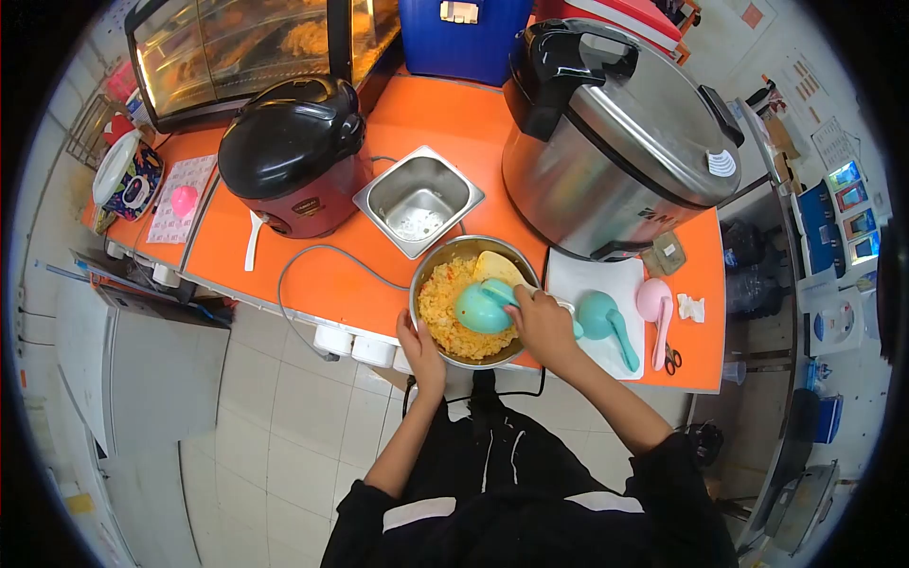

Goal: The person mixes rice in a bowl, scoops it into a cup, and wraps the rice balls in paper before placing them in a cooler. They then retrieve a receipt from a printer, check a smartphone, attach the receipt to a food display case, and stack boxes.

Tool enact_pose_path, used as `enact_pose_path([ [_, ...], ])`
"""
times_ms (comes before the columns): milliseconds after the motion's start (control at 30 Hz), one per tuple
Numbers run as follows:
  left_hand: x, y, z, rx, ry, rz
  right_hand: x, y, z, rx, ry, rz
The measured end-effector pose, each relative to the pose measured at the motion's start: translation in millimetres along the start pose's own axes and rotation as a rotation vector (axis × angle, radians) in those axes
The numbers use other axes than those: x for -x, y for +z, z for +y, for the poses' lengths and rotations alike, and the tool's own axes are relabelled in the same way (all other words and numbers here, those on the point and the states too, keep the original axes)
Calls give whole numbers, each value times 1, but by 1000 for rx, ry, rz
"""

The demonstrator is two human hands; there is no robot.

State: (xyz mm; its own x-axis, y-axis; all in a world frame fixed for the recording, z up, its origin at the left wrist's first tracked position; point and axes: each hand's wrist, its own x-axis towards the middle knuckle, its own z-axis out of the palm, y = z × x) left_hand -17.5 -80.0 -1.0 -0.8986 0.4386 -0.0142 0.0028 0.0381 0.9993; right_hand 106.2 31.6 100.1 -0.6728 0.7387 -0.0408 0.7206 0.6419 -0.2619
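Observation:
A round metal bowl [524, 265] of yellow-orange rice [443, 292] stands at the counter's front edge. My left hand [421, 355] holds the bowl by its left side. In my right hand [546, 329] is the handle of a teal rice scoop [484, 310], its rounded back facing up over the rice. A pale yellow flat piece, perhaps a paddle [498, 269], leans in the bowl's upper right; its lower part is hidden. Right of the bowl, a second teal scoop [597, 315] and a pink scoop [653, 300] lie on and beside white paper [573, 275].
Behind the bowl sits an empty square steel pan [418, 199]. A dark-lidded rice cooker [294, 161] stands left, a large steel cooker [615, 142] right. A grey cable [284, 284] loops over the front edge. Scissors [672, 359] lie near the right corner.

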Motion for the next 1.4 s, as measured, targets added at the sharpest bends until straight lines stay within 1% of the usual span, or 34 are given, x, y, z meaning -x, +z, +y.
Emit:
enact_pose_path([
  [67,-3,9,-9,56,-33,-20,-5,15,-1,291,-102,146],
  [100,-4,12,-10,104,-61,-42,-7,21,-2,296,-101,140],
  [133,-3,15,-10,73,-88,18,-7,26,-2,293,-121,159],
  [167,-5,17,-11,75,-97,16,-6,31,-1,291,-141,175],
  [200,-5,18,-12,80,-73,42,-3,31,-1,293,-138,166],
  [267,-4,19,-14,83,-57,64,5,29,-1,156,-91,55],
  [300,-3,20,-12,112,-67,76,8,28,-1,159,-88,51],
  [367,-2,22,-8,139,-81,91,15,27,-2,77,-20,37],
  [400,-2,24,-5,199,-107,98,20,27,-4,76,-20,34],
  [467,-1,23,1,260,-134,104,31,28,-11,117,35,-84],
  [533,-2,23,9,453,-214,64,35,28,-19,93,44,-66],
  [567,-3,24,13,453,-213,61,36,26,-22,66,50,-50],
  [600,-4,23,16,525,-245,52,36,21,-24,63,57,-49],
  [633,-4,24,19,597,-277,45,33,14,-25,59,14,-74],
  [667,-6,25,21,594,-276,38,29,10,-24,54,-29,-97],
  [700,-9,25,22,612,-272,40,24,8,-21,49,-22,-93],
  [733,-12,27,24,631,-268,41,18,6,-15,16,-84,-119],
  [800,-18,28,29,584,-284,44,0,11,3,-75,-193,-205],
  [833,-20,29,31,541,-298,57,-13,0,2,-79,-189,-200],
  [900,-25,31,33,536,-299,61,-42,-19,-1,-213,-26,-776],
  [933,-27,31,34,539,-304,73,-58,-18,4,-217,-27,-770],
  [1000,-28,31,32,510,-303,70,-86,-9,16,-206,38,-1162],
  [1033,-29,30,28,482,-304,67,-97,-6,23,-210,33,-1156],
  [1100,-28,26,21,500,-279,52,-109,-8,33,-473,389,-1642],
  [1167,-27,22,11,523,-256,35,-105,-21,46,-503,390,-1648],
  [1233,-23,14,3,516,-160,8,-91,-32,57,-727,554,-1466],
  [1267,-22,11,-2,516,-163,6,-83,-27,69,-848,531,-1458],
  [1300,-23,8,-6,468,-129,-20,-71,-27,71,-849,534,-1456],
  [1367,-23,4,-5,423,-90,-47,-40,-25,66,-1177,602,-1114],
  [1400,-21,1,0,254,-41,-52,-28,-23,59,-1296,656,-1050],
])
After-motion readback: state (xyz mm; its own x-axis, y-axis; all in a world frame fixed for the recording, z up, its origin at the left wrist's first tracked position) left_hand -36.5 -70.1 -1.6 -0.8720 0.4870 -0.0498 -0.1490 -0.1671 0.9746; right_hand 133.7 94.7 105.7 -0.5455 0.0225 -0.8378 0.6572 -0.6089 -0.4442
